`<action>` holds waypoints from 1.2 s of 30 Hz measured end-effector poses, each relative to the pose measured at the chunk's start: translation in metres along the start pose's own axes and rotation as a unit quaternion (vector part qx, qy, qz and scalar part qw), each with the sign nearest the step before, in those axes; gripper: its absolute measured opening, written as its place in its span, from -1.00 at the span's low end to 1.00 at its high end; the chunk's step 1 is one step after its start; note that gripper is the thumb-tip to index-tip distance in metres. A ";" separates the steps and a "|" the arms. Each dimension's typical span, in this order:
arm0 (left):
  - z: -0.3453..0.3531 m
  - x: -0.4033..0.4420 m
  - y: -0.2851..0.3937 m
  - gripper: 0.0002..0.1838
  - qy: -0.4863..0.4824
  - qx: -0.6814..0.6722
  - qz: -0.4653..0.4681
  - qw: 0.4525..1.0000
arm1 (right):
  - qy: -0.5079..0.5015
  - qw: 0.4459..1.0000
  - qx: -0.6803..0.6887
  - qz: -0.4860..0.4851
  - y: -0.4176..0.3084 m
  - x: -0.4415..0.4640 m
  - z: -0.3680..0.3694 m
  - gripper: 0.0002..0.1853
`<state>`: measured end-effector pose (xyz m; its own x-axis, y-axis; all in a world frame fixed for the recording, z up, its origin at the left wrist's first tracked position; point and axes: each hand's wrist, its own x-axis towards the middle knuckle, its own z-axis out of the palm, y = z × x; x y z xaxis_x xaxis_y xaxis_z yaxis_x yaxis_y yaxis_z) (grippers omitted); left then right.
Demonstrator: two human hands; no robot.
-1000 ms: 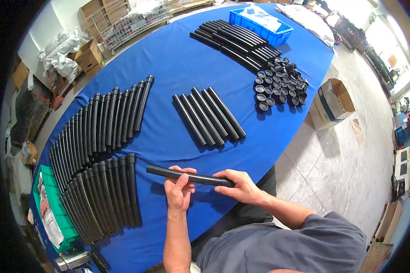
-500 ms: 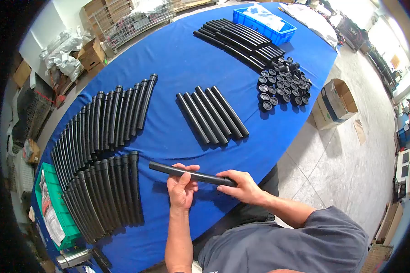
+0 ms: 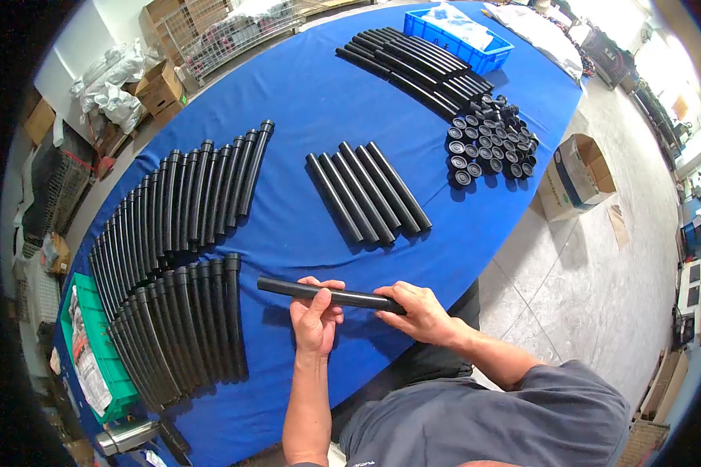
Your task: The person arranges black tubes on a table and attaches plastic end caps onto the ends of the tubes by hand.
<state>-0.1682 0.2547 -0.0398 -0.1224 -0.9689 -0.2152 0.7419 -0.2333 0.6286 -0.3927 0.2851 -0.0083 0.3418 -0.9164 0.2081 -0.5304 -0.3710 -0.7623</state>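
Observation:
A straight black plastic tube point(image 3: 350, 298) lies nearly level across both hands, above the near edge of the blue-covered table. My left hand point(image 3: 315, 321) is closed around its middle, thumb on top and fingers behind. My right hand point(image 3: 422, 313) grips the right end and hides it, so I cannot tell whether a cap sits there. The tube's left end sticks out past my left hand. Beyond the hands, several loose black tubes point(image 3: 366, 194) lie side by side on the cloth.
Capped black tubes point(image 3: 183, 198) form two rows on the left, near a green crate point(image 3: 105, 342). Round black caps point(image 3: 487, 144) are heaped at the far right, beside more tubes point(image 3: 413, 66) and a blue crate point(image 3: 502, 58). An open cardboard box point(image 3: 576, 179) stands on the floor.
My right hand has turned slightly and now covers more of the tube's right end. My left hand keeps its hold. The whole view has shifted a little.

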 end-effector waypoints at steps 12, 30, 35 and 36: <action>-0.003 0.001 0.002 -0.72 -0.025 -0.018 -0.005 1.000 | -0.054 0.938 0.256 0.227 -0.014 0.008 -0.006 -0.51; -0.005 0.001 0.000 -0.71 -0.047 0.007 -0.002 0.999 | -0.055 0.906 0.338 0.250 -0.002 -0.002 -0.004 -0.55; -0.006 0.000 0.002 -0.74 -0.035 -0.009 -0.013 0.999 | 0.018 0.997 0.072 0.028 0.000 -0.003 0.002 -0.53; -0.008 0.000 0.003 -0.74 -0.043 -0.014 -0.008 0.999 | -0.007 0.992 0.111 0.060 -0.004 -0.001 -0.001 -0.54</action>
<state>-0.1611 0.2544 -0.0437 -0.1892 -0.9688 -0.1599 0.7568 -0.2476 0.6049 -0.3919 0.2876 -0.0043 0.2972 -0.9495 0.1007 -0.3851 -0.2157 -0.8973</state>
